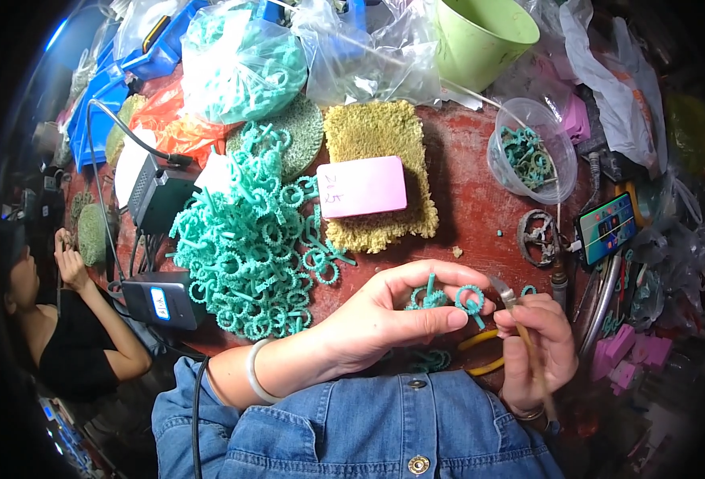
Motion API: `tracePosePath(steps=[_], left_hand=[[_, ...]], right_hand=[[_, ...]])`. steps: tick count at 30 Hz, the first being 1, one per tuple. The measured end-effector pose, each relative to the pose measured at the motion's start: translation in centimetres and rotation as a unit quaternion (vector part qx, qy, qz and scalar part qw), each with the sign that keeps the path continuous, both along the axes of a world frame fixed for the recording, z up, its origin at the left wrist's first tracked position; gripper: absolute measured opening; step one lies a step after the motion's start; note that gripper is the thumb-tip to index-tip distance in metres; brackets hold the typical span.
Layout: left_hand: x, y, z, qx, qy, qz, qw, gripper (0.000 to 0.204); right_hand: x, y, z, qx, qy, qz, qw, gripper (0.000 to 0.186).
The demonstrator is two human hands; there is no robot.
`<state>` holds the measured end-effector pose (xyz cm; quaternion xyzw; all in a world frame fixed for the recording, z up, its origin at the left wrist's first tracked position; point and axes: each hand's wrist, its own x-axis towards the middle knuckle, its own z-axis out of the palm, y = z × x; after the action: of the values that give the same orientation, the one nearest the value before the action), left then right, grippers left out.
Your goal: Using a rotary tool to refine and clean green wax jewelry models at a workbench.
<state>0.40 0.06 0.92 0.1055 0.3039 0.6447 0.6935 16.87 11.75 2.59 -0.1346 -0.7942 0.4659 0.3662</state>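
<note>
My left hand (384, 311) reaches across the front of the table, fingers curled around several small teal toothed rings with short stems. One teal ring (470, 298) stands upright at its fingertips. My right hand (538, 343) grips a thin knife (533, 339) with a short pale blade and a long brownish handle. The blade tip points up and left, close beside the ring, and I cannot tell whether it touches. Yellow-handled tool grips (480, 355) lie below, between my hands and partly hidden. A large heap of teal rings (241, 247) lies to the left of my hands.
Pink block (362, 187) rests on a yellow sponge (376, 128). Behind are a bag of teal rings (245, 64) and a green bucket (484, 40). At right are a plastic tub (538, 120) of teal pieces and a phone (606, 227). Another person (73, 311) sits left.
</note>
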Motion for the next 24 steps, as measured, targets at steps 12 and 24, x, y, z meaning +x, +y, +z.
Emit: tracePosePath(steps=[12, 24], left_hand=[[0.07, 0.17, 0.72, -0.038, 0.000, -0.046, 0.998, 0.041], [-0.05, 0.00, 0.51, -0.034, 0.008, -0.046, 0.998, 0.040]], right_hand=[[0.27, 0.33, 0.45, 0.072, -0.001, 0.010, 0.997, 0.015], [0.05, 0.11, 0.46, 0.083, -0.009, 0.009, 0.996, 0.012]])
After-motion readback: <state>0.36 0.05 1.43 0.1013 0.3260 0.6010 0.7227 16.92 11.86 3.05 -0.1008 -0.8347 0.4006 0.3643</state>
